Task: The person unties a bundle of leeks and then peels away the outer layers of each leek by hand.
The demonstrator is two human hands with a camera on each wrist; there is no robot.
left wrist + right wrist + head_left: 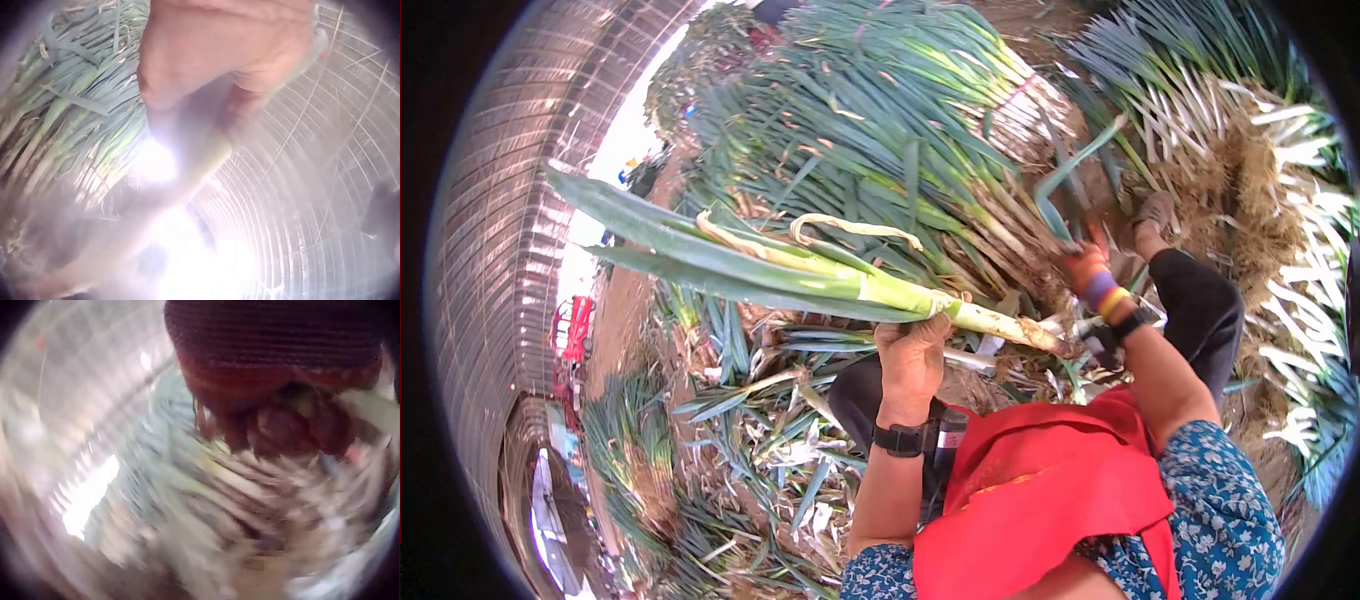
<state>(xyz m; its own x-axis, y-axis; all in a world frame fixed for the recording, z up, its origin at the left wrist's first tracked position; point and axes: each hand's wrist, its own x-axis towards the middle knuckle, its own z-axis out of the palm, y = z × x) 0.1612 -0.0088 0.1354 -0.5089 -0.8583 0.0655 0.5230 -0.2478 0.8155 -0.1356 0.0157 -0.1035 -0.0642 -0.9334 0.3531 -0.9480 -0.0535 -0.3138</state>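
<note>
My bare left hand (912, 365) grips a large green onion (880, 290) near its pale lower stalk. The onion slants across the head view, its broad leaves pointing to the upper left and its root end to the right. A dry, curled outer leaf (855, 228) hangs off it. In the left wrist view, glare and blur cover much of the stalk below the hand (225, 50). On my right hand (1090, 275) is a striped orange, purple and yellow glove. Its fingers (281, 428) curl round a long green leaf (1055, 190), just beyond the onion's root end.
A big heap of green onions (830, 130), partly tied in bundles, lies ahead. More onions with white stalks (1290, 290) and a band of roots (1240, 190) line the right. Loose trimmings (770, 440) litter the ground at left. A shoe (1155, 210) stands near the right hand.
</note>
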